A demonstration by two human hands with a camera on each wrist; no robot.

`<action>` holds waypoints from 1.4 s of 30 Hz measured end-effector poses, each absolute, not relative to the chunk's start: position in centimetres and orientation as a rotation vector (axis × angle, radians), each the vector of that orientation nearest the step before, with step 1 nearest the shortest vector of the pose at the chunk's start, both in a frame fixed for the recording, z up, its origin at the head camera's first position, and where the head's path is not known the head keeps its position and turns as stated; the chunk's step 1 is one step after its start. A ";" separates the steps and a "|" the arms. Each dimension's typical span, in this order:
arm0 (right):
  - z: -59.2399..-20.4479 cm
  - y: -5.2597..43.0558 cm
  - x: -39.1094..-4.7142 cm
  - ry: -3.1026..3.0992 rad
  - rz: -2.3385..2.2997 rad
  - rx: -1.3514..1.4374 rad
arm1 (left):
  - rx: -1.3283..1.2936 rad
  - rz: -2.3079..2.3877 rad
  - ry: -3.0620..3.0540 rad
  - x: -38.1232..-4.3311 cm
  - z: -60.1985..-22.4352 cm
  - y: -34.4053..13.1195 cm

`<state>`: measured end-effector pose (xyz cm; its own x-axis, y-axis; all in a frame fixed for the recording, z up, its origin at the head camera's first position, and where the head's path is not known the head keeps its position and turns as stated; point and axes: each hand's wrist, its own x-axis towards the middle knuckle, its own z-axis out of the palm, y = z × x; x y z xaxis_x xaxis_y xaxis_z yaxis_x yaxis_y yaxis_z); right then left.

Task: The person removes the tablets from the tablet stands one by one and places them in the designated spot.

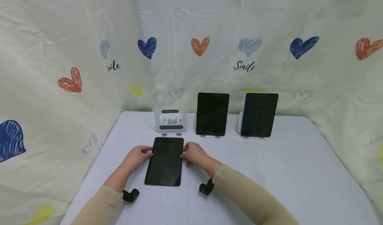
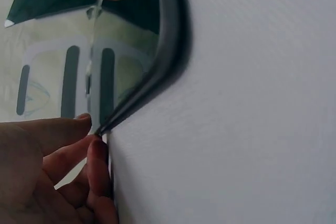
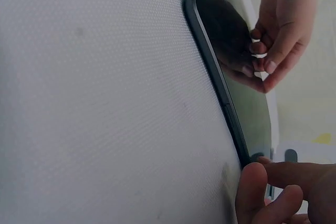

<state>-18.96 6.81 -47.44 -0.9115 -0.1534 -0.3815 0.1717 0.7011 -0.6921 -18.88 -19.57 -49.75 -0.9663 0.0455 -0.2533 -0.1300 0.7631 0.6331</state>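
Observation:
A black tablet [image 1: 164, 161] lies screen up at the left-middle of the white table, its round home button towards me. My left hand [image 1: 138, 157] pinches its left edge between thumb and fingers, as the left wrist view also shows. On the opposite edge, my right hand [image 1: 194, 152] pinches with thumb and fingertips. Just beyond the tablet's far end stands a white tablet stand [image 1: 171, 127] with dark pads and no tablet on it. In the left wrist view, the glossy screen [image 2: 134, 40] reflects the stand. Whether the far end is lifted, I cannot tell.
Two more black tablets stand upright along the back, a middle tablet [image 1: 212, 114] and a right tablet [image 1: 259, 115], each on a white stand. The white table [image 1: 287, 178] extends to the right. Behind it hangs a cream curtain [image 1: 219, 75] printed with hearts.

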 end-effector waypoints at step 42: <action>-44.3 17.4 -20.0 2.613 -1.405 0.143 | 0.017 1.288 2.787 -21.3 -46.3 -10.6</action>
